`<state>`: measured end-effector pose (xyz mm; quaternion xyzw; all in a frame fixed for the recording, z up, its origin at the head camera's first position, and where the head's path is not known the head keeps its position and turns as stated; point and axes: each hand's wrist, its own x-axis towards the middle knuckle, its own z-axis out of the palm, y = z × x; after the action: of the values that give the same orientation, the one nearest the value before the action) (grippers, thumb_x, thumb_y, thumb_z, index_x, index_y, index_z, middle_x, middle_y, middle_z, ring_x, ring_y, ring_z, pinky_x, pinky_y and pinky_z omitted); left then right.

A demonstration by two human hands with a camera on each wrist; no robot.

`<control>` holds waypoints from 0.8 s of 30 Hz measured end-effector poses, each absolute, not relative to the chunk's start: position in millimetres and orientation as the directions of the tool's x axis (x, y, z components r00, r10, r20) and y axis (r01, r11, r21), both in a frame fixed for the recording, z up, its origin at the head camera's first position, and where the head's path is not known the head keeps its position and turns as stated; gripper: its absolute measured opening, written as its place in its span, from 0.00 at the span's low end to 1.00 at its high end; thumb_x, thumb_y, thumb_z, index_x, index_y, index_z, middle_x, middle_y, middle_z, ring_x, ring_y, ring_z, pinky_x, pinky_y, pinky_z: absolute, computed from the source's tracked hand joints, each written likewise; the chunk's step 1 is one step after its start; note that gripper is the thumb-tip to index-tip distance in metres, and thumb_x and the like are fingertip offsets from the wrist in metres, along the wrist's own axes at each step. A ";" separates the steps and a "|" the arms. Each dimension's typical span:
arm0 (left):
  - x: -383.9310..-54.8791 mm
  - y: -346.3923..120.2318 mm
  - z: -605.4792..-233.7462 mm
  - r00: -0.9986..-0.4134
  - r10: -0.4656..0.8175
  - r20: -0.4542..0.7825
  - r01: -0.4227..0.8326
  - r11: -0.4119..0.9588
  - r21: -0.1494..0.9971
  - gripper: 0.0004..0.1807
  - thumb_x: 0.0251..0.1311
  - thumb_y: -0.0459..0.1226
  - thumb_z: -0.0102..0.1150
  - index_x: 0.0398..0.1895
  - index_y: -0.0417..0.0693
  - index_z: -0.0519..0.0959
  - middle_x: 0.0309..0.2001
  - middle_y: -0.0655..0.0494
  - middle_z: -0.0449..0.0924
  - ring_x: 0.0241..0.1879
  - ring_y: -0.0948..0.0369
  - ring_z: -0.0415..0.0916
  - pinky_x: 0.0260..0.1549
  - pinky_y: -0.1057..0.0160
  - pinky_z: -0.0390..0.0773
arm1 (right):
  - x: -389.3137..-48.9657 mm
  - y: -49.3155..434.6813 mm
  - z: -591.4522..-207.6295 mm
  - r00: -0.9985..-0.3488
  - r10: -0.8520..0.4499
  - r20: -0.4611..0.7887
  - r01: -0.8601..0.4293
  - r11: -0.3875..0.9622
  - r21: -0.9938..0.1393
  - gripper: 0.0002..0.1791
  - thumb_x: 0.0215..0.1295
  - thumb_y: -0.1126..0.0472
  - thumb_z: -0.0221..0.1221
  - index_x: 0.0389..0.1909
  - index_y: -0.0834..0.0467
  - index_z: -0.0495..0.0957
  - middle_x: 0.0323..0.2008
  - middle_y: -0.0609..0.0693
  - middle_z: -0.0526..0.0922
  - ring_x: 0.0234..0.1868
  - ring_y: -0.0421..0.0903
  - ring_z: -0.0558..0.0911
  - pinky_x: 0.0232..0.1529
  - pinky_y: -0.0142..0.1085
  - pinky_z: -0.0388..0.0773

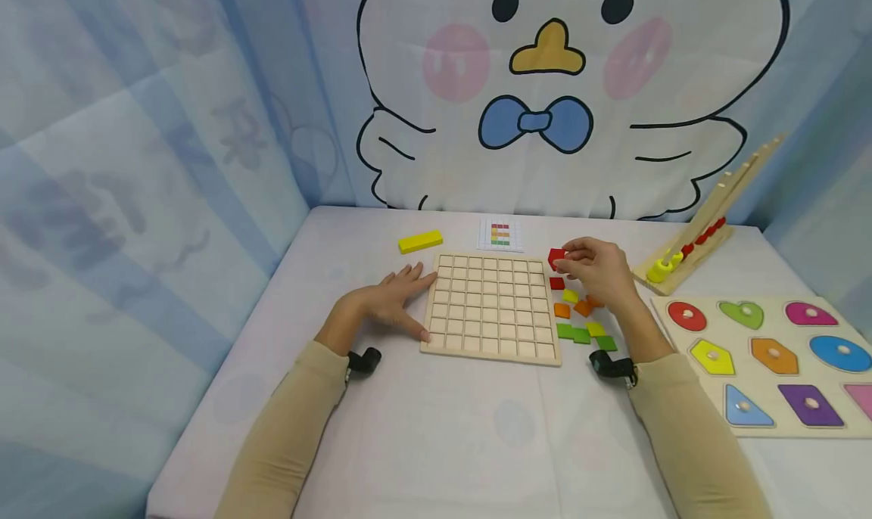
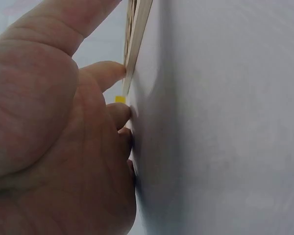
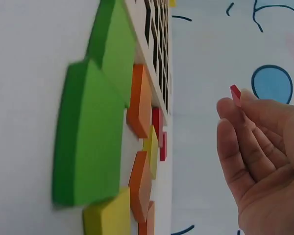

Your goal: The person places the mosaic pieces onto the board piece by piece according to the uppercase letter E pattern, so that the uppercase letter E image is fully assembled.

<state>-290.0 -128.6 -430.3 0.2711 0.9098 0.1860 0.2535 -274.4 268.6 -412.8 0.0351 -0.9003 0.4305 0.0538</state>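
Observation:
A wooden grid board (image 1: 493,352) with bare square cells lies on the table. My left hand (image 1: 398,301) has its fingers spread at the board's left side, thumb and index finger touching its edge. Above the board's right side, my right hand (image 1: 602,269) pinches a small red square tile (image 3: 236,94) between thumb and fingertips. Beneath that hand, a red tile (image 1: 557,283) lies beside the board's right edge. Nearer lie orange tiles (image 1: 562,310), yellow tiles (image 1: 596,329) and green tiles (image 1: 582,336), loosely scattered.
A printed card (image 1: 500,234) with coloured squares lies behind the board, a yellow bar (image 1: 420,242) to its left. At the right stand a wooden bead rack (image 1: 715,201) with red and yellow beads and, nearer, a knobbed shape puzzle (image 1: 745,352). A curtain (image 1: 436,178) hangs behind the table.

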 end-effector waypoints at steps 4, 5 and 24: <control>-289.4 -129.2 -432.1 -0.726 0.586 -0.359 0.404 0.787 0.466 0.70 0.48 0.66 0.75 0.86 0.63 0.39 0.85 0.50 0.23 0.84 0.51 0.20 0.82 0.46 0.28 | -280.2 254.0 -410.5 -0.986 -0.034 0.163 -0.151 0.593 -0.791 0.21 0.73 0.55 0.65 0.60 0.64 0.79 0.42 0.61 0.89 0.44 0.59 0.89 0.43 0.32 0.87; -289.3 -129.3 -432.5 -0.727 0.587 -0.358 0.407 0.787 0.465 0.70 0.48 0.66 0.75 0.86 0.62 0.39 0.85 0.49 0.23 0.84 0.51 0.20 0.82 0.46 0.28 | -281.9 249.1 -409.9 -0.985 -0.036 0.167 -0.157 0.580 -0.799 0.21 0.73 0.55 0.65 0.59 0.63 0.80 0.42 0.61 0.89 0.44 0.60 0.89 0.43 0.33 0.88; -288.2 -128.9 -431.5 -0.724 0.597 -0.345 0.430 0.782 0.450 0.71 0.49 0.67 0.74 0.86 0.61 0.38 0.85 0.48 0.23 0.84 0.50 0.20 0.82 0.45 0.28 | -297.0 176.6 -417.5 -0.983 -0.116 0.143 -0.174 0.339 -0.925 0.20 0.69 0.55 0.69 0.56 0.62 0.83 0.42 0.55 0.84 0.42 0.58 0.83 0.44 0.43 0.87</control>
<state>-288.2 -128.9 -431.5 0.2815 0.9124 0.1721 0.2424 -297.0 176.6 -417.5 0.0886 -0.8179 0.5680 0.0257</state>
